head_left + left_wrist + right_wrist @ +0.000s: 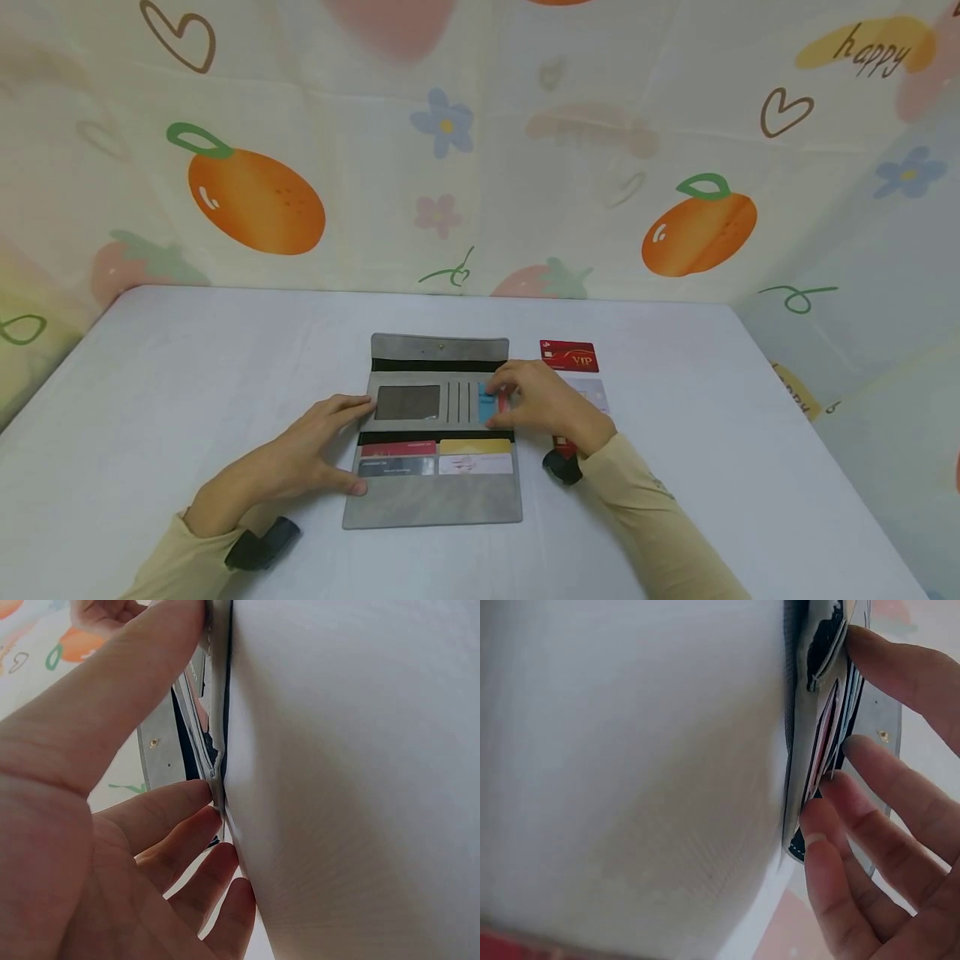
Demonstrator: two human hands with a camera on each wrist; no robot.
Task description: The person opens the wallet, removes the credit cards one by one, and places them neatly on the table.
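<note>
A grey long wallet [431, 502] lies unfolded on the table, with cards in its lower slots and a dark window pocket at the middle left. My left hand [296, 454] rests at the wallet's left edge, thumb low and fingers higher up, fairly straight. At the right of the middle panel, my right hand [543, 404] pinches a blue card [487, 403] between thumb and fingertips, and the card sits partly in the slots there. A red strip shows beside it under the fingers. In the right wrist view, the fingers [870, 754] touch the layered card edges of the wallet.
Right of the wallet lies a red VIP card [570, 356]. Below it is a pale card [592, 392], partly covered by my right hand, and another red card [564, 447] near the wrist. A white cloth covers the table [187, 358]; a fruit-printed curtain [360, 167] hangs behind.
</note>
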